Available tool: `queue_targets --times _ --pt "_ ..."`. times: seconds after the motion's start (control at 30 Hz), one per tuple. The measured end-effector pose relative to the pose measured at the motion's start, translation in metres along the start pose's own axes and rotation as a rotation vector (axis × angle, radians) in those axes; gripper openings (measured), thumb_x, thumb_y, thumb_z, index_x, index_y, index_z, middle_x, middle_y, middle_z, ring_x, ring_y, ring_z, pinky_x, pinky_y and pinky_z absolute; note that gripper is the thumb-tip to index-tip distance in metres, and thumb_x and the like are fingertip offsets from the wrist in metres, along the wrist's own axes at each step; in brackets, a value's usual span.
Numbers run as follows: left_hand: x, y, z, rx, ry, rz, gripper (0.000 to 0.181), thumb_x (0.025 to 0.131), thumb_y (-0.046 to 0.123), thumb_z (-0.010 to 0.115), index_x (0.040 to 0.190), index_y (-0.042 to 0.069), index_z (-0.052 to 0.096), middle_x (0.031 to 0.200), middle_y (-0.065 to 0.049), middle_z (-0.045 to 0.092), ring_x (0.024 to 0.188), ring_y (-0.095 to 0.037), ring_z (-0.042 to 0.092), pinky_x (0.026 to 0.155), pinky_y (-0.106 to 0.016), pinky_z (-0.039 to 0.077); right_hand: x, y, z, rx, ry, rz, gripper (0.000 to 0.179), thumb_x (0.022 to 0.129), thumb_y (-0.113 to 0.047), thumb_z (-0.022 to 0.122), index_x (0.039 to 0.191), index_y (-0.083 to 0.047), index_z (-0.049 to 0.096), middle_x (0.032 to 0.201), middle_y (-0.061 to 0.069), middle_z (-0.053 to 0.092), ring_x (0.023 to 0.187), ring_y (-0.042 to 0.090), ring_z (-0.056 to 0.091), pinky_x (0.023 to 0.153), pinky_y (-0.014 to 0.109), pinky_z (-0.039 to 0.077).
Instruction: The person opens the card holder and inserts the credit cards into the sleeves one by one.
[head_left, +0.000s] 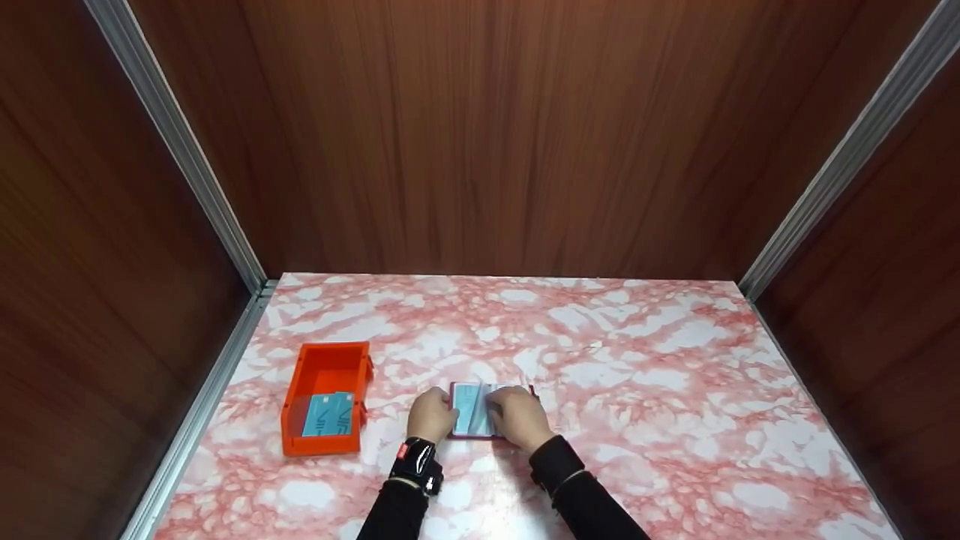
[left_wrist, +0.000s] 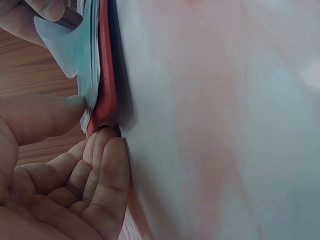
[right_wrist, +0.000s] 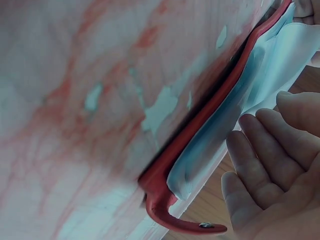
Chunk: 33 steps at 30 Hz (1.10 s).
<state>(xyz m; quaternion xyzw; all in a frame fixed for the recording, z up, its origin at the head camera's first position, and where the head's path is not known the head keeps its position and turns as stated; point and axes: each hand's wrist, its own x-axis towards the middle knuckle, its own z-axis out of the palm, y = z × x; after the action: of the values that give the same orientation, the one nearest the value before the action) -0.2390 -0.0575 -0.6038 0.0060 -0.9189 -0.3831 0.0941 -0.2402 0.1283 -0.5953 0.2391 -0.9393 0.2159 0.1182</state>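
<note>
A red-covered card holder (head_left: 469, 437) with clear sleeves lies spread on the table, a pale blue card (head_left: 463, 401) showing on its left side. My left hand (head_left: 432, 416) pinches its left edge; in the left wrist view the thumb (left_wrist: 55, 117) presses the sleeves and the fingers sit at the red cover (left_wrist: 106, 95). A clear sleeve page (right_wrist: 295, 55) stands lifted near the middle. My right hand (head_left: 519, 416) is at that page, its fingers (right_wrist: 262, 165) loosely bent and touching or nearly touching it. A strap with a snap (right_wrist: 185, 226) sticks out from the cover.
Left of the hands stands an orange bin (head_left: 322, 447) with blue cards (head_left: 328, 416) inside. The table (head_left: 645, 420) has a red and white marbled top. Brown wood-grain panels (head_left: 480, 150) with metal edge strips (head_left: 180, 142) enclose it at the back and sides.
</note>
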Motion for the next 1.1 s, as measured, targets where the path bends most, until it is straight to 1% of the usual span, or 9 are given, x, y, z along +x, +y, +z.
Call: queue_targets --times 0.17,0.3,0.4,0.63,0.93,1.1 --pt "-0.001 0.000 -0.001 0.001 0.002 0.011 0.016 0.071 0.004 0.076 0.082 0.000 0.064 0.069 -0.004 0.059 0.070 -0.027 0.060 0.070 -0.044 0.050 0.001 -0.003 0.002 0.012 0.005 -0.016 0.022 0.082 -0.005 0.076 0.103 -0.004 0.074 0.101 0.010 0.072 0.098 0.030 0.065 0.088 0.040 0.051" --pt "-0.001 0.000 -0.001 -0.001 0.008 0.014 0.017 0.071 0.004 0.076 0.081 0.000 0.064 0.069 -0.005 0.060 0.071 -0.028 0.061 0.070 -0.044 0.050 0.002 -0.005 0.003 0.022 -0.023 -0.013 0.024 0.083 -0.005 0.074 0.107 -0.002 0.073 0.104 0.011 0.071 0.101 0.030 0.065 0.090 0.040 0.050" --pt "-0.001 -0.001 0.000 -0.001 0.009 0.015 0.016 0.071 0.004 0.076 0.081 0.000 0.064 0.069 -0.005 0.060 0.071 -0.028 0.061 0.070 -0.044 0.051 0.003 -0.006 0.005 0.029 -0.028 -0.010 0.024 0.084 -0.005 0.074 0.107 -0.003 0.072 0.105 0.012 0.071 0.102 0.030 0.065 0.091 0.040 0.050" --pt "0.000 -0.001 0.000 -0.007 -0.001 -0.008 0.018 0.071 0.003 0.077 0.084 -0.001 0.066 0.072 -0.006 0.062 0.073 -0.029 0.062 0.072 -0.044 0.051 0.005 -0.009 0.008 0.061 -0.030 -0.027 0.021 0.086 -0.006 0.072 0.107 -0.003 0.072 0.104 0.011 0.071 0.102 0.029 0.065 0.092 0.040 0.049" --pt "0.001 -0.001 -0.001 -0.004 -0.029 -0.024 0.019 0.073 0.006 0.078 0.086 -0.001 0.066 0.075 -0.007 0.064 0.075 -0.029 0.063 0.074 -0.044 0.051 0.005 -0.012 0.010 0.058 -0.039 -0.047 0.022 0.087 -0.007 0.073 0.109 -0.003 0.072 0.106 0.012 0.071 0.103 0.030 0.065 0.092 0.040 0.050" --pt "0.001 -0.001 -0.005 -0.002 -0.005 -0.014 0.019 0.075 0.007 0.076 0.088 -0.003 0.066 0.079 -0.011 0.067 0.078 -0.033 0.065 0.075 -0.046 0.051 0.004 -0.010 0.012 0.049 -0.027 -0.065 0.023 0.086 -0.005 0.073 0.109 -0.002 0.071 0.106 0.012 0.071 0.102 0.030 0.065 0.092 0.040 0.050"
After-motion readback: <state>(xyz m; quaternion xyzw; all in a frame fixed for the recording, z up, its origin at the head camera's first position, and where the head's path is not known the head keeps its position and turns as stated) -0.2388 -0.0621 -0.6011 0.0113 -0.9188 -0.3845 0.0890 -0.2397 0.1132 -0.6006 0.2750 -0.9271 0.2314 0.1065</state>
